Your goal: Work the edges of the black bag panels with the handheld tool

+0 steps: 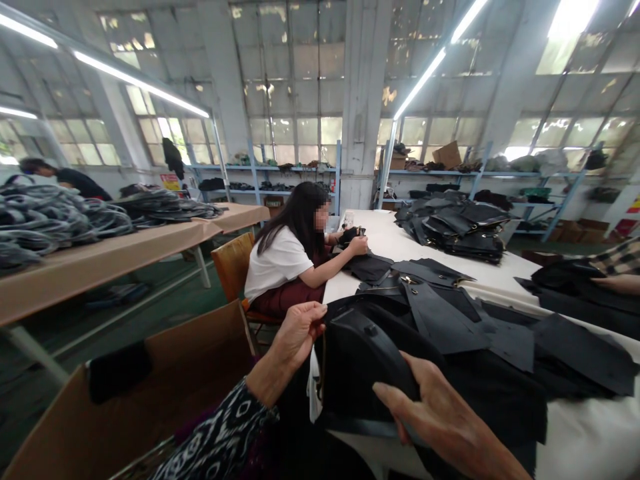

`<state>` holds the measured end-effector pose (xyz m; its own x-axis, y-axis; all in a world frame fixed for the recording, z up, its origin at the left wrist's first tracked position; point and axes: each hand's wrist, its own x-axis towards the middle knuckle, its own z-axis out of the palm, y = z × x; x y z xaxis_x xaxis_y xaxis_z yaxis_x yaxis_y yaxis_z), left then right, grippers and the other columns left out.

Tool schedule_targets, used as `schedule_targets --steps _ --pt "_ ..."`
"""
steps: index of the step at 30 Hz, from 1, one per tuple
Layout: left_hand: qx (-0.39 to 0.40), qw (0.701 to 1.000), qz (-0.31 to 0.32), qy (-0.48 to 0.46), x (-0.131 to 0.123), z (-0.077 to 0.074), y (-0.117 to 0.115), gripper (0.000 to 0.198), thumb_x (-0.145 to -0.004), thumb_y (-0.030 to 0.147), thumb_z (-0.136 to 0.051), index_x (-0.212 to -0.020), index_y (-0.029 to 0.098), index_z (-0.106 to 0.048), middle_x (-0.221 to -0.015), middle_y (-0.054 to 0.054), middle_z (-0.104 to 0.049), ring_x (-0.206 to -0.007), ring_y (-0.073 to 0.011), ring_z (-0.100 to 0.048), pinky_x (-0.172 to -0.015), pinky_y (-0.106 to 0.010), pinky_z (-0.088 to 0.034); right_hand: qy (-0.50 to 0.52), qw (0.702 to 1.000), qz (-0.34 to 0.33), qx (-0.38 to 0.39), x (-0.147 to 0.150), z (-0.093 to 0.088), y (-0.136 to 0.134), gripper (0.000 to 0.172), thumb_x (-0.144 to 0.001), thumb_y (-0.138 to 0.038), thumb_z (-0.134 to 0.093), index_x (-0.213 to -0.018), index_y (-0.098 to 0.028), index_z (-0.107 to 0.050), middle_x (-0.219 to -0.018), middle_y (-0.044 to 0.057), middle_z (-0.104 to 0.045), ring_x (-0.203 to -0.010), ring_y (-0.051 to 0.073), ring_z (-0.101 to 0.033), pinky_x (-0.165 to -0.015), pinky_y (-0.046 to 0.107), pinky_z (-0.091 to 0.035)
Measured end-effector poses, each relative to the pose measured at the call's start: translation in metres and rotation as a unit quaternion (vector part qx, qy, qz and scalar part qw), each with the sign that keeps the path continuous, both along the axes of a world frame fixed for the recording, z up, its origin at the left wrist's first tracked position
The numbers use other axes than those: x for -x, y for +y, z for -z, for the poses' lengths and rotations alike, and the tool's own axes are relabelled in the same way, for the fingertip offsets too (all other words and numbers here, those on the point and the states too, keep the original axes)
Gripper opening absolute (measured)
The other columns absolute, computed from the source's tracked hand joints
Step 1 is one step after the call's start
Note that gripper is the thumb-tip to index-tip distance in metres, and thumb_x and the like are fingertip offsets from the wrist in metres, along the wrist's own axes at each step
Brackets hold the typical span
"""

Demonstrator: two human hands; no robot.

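Note:
A partly sewn black bag piece (353, 363) with a stiff, curved edge stands tilted at the near end of the white table. My left hand (299, 333) pinches its upper left edge between thumb and fingers. Around its right side my right hand (425, 400) is closed, thumb on the near face and fingers partly hidden. A gold-coloured zipper edge and a white strip hang below my left hand. Just beyond lie loose black panels (450, 320), some with gold-coloured metal fittings.
A co-worker (285, 260) sits across the table corner, handling a small black piece. Stacked black pieces (455, 223) lie farther back on the white table (373, 230). An open cardboard box (205, 337) is at my left. Another person's arm (617, 283) reaches in at right.

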<state>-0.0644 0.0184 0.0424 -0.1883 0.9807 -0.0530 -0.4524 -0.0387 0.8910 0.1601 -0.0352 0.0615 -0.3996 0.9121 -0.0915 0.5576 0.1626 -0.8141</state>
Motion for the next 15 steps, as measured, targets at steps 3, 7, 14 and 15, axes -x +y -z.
schedule_targets --steps 3,7,14,15 --pt "-0.012 1.0 0.003 0.025 -0.002 0.002 -0.001 0.024 -0.055 0.024 -0.074 -0.055 0.011 -0.054 -0.054 0.003 -0.051 -0.048 -0.0047 -0.044 -0.046 -0.016 -0.034 0.035 0.999 -0.02 -0.002 0.008 -0.006 0.007 0.037 -0.082 -0.049 -0.051 -0.093 -0.014 -0.057 -0.057 -0.001 -0.06 -0.052 0.016 -0.059 -0.053 0.024 -0.046" --pt "-0.085 0.956 -0.057 0.275 -0.014 0.014 -0.01 0.018 -0.072 0.03 -0.062 -0.063 0.014 -0.06 -0.056 0.001 -0.053 -0.051 -0.0091 -0.045 -0.05 -0.021 -0.033 0.072 0.996 -0.044 -0.034 0.006 -0.01 0.014 0.031 -0.085 -0.047 -0.049 -0.085 -0.016 -0.052 -0.051 -0.003 -0.056 -0.046 0.013 -0.053 -0.047 0.022 -0.041" --pt "-0.291 0.784 -0.195 0.512 -0.041 0.056 -0.035 0.021 -0.085 0.016 -0.047 -0.093 0.021 -0.066 -0.103 -0.009 -0.061 -0.103 -0.0191 -0.054 -0.095 -0.031 -0.04 0.008 0.998 0.005 -0.055 -0.026 -0.007 0.006 0.035 -0.086 -0.051 -0.046 -0.076 -0.018 -0.051 -0.052 -0.003 -0.056 -0.049 0.012 -0.052 -0.052 0.024 -0.042" --pt "-0.275 0.785 -0.22 0.509 -0.039 0.06 -0.034 0.022 -0.085 0.017 -0.048 -0.095 0.021 -0.067 -0.109 -0.009 -0.058 -0.108 -0.0199 -0.051 -0.098 -0.032 -0.038 -0.003 0.999 0.013 -0.045 -0.031 -0.004 0.004 0.036 -0.086 -0.052 -0.045 -0.075 -0.018 -0.051 -0.052 -0.003 -0.056 -0.05 0.013 -0.053 -0.053 0.024 -0.042"
